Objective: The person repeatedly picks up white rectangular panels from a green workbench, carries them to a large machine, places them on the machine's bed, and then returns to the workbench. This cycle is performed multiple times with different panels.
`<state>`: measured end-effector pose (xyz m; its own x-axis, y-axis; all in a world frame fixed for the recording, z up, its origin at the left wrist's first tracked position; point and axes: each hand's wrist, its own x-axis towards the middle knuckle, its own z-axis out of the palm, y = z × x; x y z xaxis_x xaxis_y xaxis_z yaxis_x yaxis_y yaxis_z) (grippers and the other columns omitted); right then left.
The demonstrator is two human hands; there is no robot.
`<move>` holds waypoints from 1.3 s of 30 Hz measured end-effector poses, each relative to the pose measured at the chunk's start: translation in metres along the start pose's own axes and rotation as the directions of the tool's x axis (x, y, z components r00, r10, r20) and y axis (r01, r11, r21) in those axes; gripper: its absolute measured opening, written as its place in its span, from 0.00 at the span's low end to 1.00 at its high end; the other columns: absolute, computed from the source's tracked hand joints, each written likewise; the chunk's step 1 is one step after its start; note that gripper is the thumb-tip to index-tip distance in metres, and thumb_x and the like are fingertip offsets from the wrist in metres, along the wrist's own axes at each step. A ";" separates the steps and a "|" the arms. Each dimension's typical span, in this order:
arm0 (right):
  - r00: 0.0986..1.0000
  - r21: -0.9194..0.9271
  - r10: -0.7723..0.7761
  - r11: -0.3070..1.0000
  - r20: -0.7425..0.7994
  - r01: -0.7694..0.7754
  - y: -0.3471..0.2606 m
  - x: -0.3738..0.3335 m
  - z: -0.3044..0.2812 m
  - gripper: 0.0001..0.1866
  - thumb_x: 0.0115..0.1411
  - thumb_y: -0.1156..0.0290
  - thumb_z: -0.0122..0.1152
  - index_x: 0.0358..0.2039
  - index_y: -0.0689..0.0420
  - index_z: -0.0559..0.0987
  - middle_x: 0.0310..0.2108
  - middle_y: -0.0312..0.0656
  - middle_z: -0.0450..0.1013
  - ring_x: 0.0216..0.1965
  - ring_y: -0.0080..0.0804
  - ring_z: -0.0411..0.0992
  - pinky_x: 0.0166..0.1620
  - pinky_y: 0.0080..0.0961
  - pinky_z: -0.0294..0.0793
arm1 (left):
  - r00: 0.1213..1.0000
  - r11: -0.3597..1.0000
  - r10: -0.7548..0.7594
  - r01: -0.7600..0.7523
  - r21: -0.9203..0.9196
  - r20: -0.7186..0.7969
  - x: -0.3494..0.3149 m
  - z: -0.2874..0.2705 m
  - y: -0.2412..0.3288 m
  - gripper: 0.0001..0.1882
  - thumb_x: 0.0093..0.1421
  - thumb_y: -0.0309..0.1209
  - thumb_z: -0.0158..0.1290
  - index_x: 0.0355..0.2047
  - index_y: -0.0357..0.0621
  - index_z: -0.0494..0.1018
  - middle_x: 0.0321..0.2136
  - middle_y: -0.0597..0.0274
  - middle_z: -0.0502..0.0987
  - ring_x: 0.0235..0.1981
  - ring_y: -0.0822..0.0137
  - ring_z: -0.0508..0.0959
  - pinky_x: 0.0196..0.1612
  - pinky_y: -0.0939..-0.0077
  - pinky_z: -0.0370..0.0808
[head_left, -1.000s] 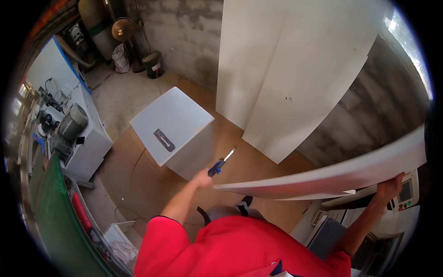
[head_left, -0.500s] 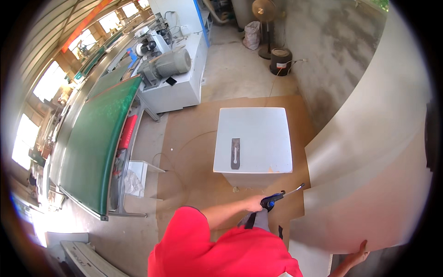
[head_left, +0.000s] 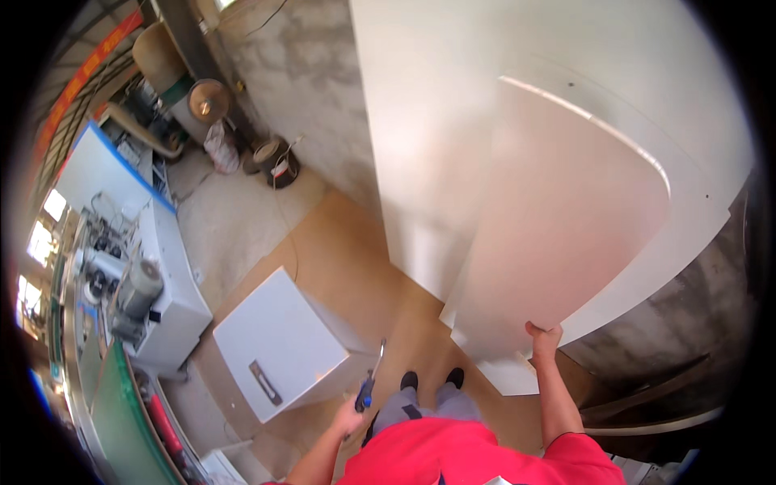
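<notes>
Low in front of my body, my left hand (head_left: 347, 418) is closed round a black-and-blue pistol-shaped tool (head_left: 364, 394) with a long thin metal tip. The tip points up and forward, beside a white box-shaped cabinet (head_left: 279, 335). On the cabinet's top lies a dark flat plate (head_left: 265, 382) with a slot. My right hand (head_left: 546, 338) grips the lower edge of a large white panel (head_left: 558, 210), thumb on its near face and the other fingers hidden behind it. The panel stands tilted in front of another large white sheet (head_left: 428, 97).
Brown sheeting (head_left: 323, 234) covers the floor under the cabinet. At the left stand a white machine bench with a grey motor (head_left: 139, 289) and a green conveyor belt (head_left: 105, 388). A fan (head_left: 208, 101), a sack (head_left: 221, 149) and a black drum (head_left: 276, 162) are by the concrete wall (head_left: 291, 73).
My view has swung to the right, so the cabinet and machines sit further left. My right hand, still at the panel's edge, now shows fully. The tool stays in my left hand.
</notes>
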<state>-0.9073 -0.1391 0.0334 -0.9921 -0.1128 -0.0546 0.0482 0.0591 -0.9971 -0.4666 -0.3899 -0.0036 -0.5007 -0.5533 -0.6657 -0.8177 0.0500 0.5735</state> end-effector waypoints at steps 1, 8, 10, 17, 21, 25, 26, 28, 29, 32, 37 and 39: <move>1.000 0.013 -0.004 1.000 -0.018 0.004 0.000 0.022 -0.006 0.14 0.43 0.84 0.67 0.32 0.61 0.79 0.30 0.32 0.75 0.32 0.25 0.72 0.37 0.24 0.71 | 1.000 1.000 0.018 -0.018 0.003 0.005 0.005 0.014 0.013 0.25 0.47 0.34 0.58 0.47 0.43 0.71 0.40 0.45 0.78 0.44 0.50 0.77 0.47 0.63 0.72; 0.998 -0.030 0.037 0.999 0.060 -0.035 0.034 0.045 -0.030 0.15 0.43 0.83 0.66 0.35 0.64 0.78 0.31 0.37 0.76 0.34 0.25 0.72 0.38 0.24 0.72 | 0.997 0.987 0.041 -0.052 0.154 0.071 -0.004 0.036 0.030 0.22 0.47 0.33 0.57 0.45 0.44 0.72 0.37 0.47 0.78 0.40 0.50 0.78 0.45 0.64 0.73; 0.994 -0.025 0.062 0.998 0.087 -0.060 0.045 0.061 -0.032 0.16 0.42 0.82 0.67 0.34 0.64 0.78 0.30 0.37 0.76 0.32 0.25 0.72 0.37 0.25 0.73 | 0.997 0.981 0.040 -0.053 0.186 0.073 -0.005 0.039 0.042 0.23 0.47 0.33 0.57 0.45 0.45 0.72 0.37 0.47 0.78 0.40 0.50 0.78 0.45 0.64 0.73; 0.994 -0.027 0.083 0.996 0.069 -0.081 0.084 0.096 -0.029 0.17 0.41 0.81 0.67 0.36 0.64 0.79 0.32 0.40 0.78 0.33 0.30 0.75 0.39 0.27 0.74 | 0.998 0.982 0.005 -0.017 0.190 0.062 -0.010 0.035 0.035 0.25 0.43 0.31 0.60 0.44 0.41 0.71 0.32 0.51 0.77 0.35 0.55 0.79 0.42 0.66 0.74; 0.991 0.004 0.126 0.992 0.054 -0.127 0.106 0.100 -0.031 0.18 0.40 0.83 0.66 0.36 0.63 0.79 0.33 0.39 0.78 0.35 0.29 0.75 0.40 0.27 0.75 | 0.998 0.978 0.021 -0.033 0.208 0.059 -0.014 0.032 0.024 0.23 0.46 0.27 0.58 0.45 0.41 0.69 0.26 0.56 0.76 0.25 0.64 0.78 0.33 0.69 0.75; 0.994 -0.031 0.099 0.995 0.041 -0.098 0.122 0.099 -0.035 0.21 0.39 0.84 0.66 0.39 0.64 0.79 0.35 0.40 0.78 0.37 0.29 0.75 0.42 0.28 0.75 | 0.991 0.992 -0.067 0.053 0.115 0.120 -0.016 0.025 0.046 0.22 0.48 0.25 0.57 0.45 0.42 0.68 0.24 0.59 0.75 0.21 0.68 0.77 0.28 0.71 0.76; 0.994 -0.030 0.110 0.994 0.022 -0.109 0.124 0.099 -0.039 0.22 0.39 0.83 0.66 0.40 0.63 0.78 0.36 0.41 0.78 0.38 0.30 0.75 0.44 0.28 0.75 | 0.992 0.987 0.020 -0.039 0.157 0.122 -0.008 0.022 0.037 0.22 0.48 0.25 0.58 0.45 0.42 0.68 0.24 0.59 0.75 0.22 0.67 0.77 0.29 0.70 0.76; 0.988 -0.029 0.152 0.988 -0.007 -0.152 0.118 0.093 -0.042 0.25 0.39 0.81 0.68 0.43 0.62 0.78 0.38 0.42 0.78 0.41 0.33 0.76 0.47 0.30 0.75 | 0.976 0.951 0.171 -0.200 0.236 0.139 0.002 0.015 0.009 0.22 0.47 0.26 0.58 0.44 0.42 0.68 0.24 0.59 0.75 0.24 0.65 0.78 0.31 0.69 0.76; 0.994 -0.044 0.112 0.993 -0.018 -0.113 0.112 0.092 -0.040 0.27 0.39 0.81 0.68 0.45 0.62 0.77 0.39 0.44 0.78 0.42 0.34 0.76 0.47 0.30 0.75 | 0.978 0.943 0.156 -0.190 0.273 0.142 0.011 0.011 0.000 0.23 0.47 0.28 0.58 0.45 0.41 0.69 0.28 0.55 0.76 0.29 0.61 0.78 0.35 0.67 0.75; 0.989 -0.166 0.121 0.977 -0.082 -0.134 0.134 0.093 -0.053 0.31 0.39 0.82 0.68 0.49 0.62 0.76 0.43 0.46 0.78 0.45 0.37 0.75 0.47 0.32 0.75 | 0.974 0.911 0.092 -0.167 0.378 0.209 0.031 -0.003 -0.001 0.23 0.47 0.32 0.58 0.45 0.40 0.71 0.34 0.47 0.77 0.38 0.53 0.78 0.43 0.64 0.73; 0.991 -0.635 0.057 0.763 -0.124 -0.123 0.116 0.074 -0.088 0.25 0.45 0.66 0.69 0.44 0.62 0.77 0.35 0.49 0.78 0.37 0.45 0.77 0.43 0.36 0.74 | 0.968 0.900 0.129 -0.206 0.384 0.217 0.049 -0.027 0.016 0.21 0.46 0.28 0.55 0.44 0.41 0.70 0.31 0.50 0.77 0.34 0.56 0.77 0.39 0.64 0.73; 0.928 -0.768 -0.080 0.590 -0.363 -0.250 0.064 0.052 -0.089 0.27 0.47 0.62 0.69 0.47 0.60 0.75 0.40 0.48 0.75 0.43 0.46 0.74 0.46 0.38 0.72 | 0.973 0.934 0.033 -0.112 0.340 0.229 0.064 -0.033 0.002 0.22 0.45 0.27 0.55 0.44 0.41 0.70 0.31 0.51 0.77 0.34 0.57 0.77 0.39 0.64 0.73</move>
<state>-0.9665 -0.0530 -0.0281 -0.9668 0.2509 0.0483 0.1874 0.8247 -0.5336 -0.4908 -0.4526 -0.0290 -0.5790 -0.3465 -0.7380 -0.8042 0.3915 0.4472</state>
